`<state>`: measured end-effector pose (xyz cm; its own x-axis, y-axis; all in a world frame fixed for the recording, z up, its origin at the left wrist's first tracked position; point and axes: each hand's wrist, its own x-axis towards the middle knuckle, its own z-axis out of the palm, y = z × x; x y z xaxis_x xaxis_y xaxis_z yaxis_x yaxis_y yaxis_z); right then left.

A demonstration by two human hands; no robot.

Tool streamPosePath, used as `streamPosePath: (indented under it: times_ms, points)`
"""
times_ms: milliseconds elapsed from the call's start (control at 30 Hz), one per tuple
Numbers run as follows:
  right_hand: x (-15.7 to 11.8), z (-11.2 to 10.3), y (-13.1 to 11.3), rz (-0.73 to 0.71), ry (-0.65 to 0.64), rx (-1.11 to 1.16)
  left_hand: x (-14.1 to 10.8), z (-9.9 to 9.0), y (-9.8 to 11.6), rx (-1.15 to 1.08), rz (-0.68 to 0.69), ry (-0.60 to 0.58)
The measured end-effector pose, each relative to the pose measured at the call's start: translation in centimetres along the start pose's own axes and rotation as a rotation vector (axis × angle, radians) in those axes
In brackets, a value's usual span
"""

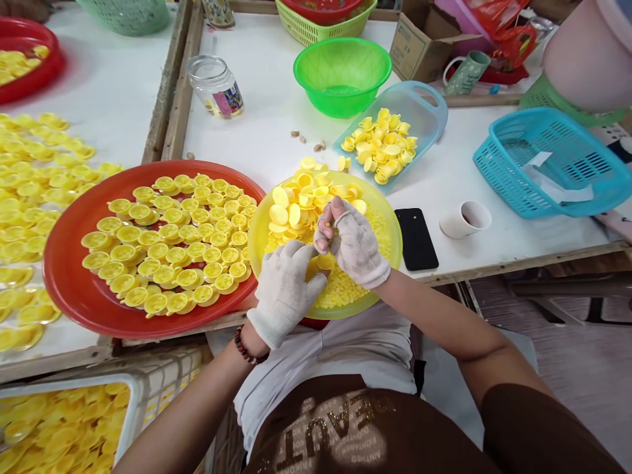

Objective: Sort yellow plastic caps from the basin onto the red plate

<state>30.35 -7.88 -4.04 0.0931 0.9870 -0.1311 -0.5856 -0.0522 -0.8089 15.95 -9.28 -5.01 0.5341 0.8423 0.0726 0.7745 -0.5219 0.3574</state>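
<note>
Both my hands wear white gloves and work over a yellow basin (pixel 390 263) on my lap side of the table. My left hand (pixel 289 283) has its fingers closed round a small yellow toy cup (pixel 323 262), partly hidden by the glove. Above that cup, my right hand (pixel 356 242) is pinched, its bare fingertips drawn together; what they hold is too small to make out. Loose yellow cups (pixel 296 197) are heaped at the basin's far side, with small yellow pieces (pixel 340 289) under my hands. On the left, a red tray (pixel 69 263) carries many filled cups.
A blue scoop (pixel 429 125) with yellow cups lies behind the basin, beside a green bowl (pixel 343 72). To the right are a black phone (pixel 419 238), a paper cup (pixel 464 219) and a blue basket (pixel 553 164). A glass jar (pixel 214 85) stands behind the tray.
</note>
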Motion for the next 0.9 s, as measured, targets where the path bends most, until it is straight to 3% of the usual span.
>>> streamPosePath:
  times_ms: [133,333,467,633,700,900]
  points:
    - [0.1,-0.7,-0.8,0.016,0.047,-0.033,-0.4,0.1,-0.1,-0.046,0.023,0.042]
    - [-0.7,-3.3,-2.4,-0.075,-0.003,-0.251,-1.1,0.2,-0.7,-0.381,0.049,0.192]
    - [-1.6,-3.9,-3.3,-0.007,-0.153,-0.493,-0.7,-0.1,-0.6,-0.394,-0.026,0.171]
    - [-2.4,-3.2,-3.7,-0.119,-0.411,-0.902,-0.2,0.1,-0.1,-0.347,-0.078,0.112]
    - [-2.5,-3.0,-3.9,-0.143,-0.453,-1.001,-0.3,0.1,-0.1,-0.353,-0.075,0.118]
    - [-2.4,-3.7,-5.0,-0.239,-0.323,-1.007,-0.5,0.2,-0.3,-0.413,-0.009,0.179]
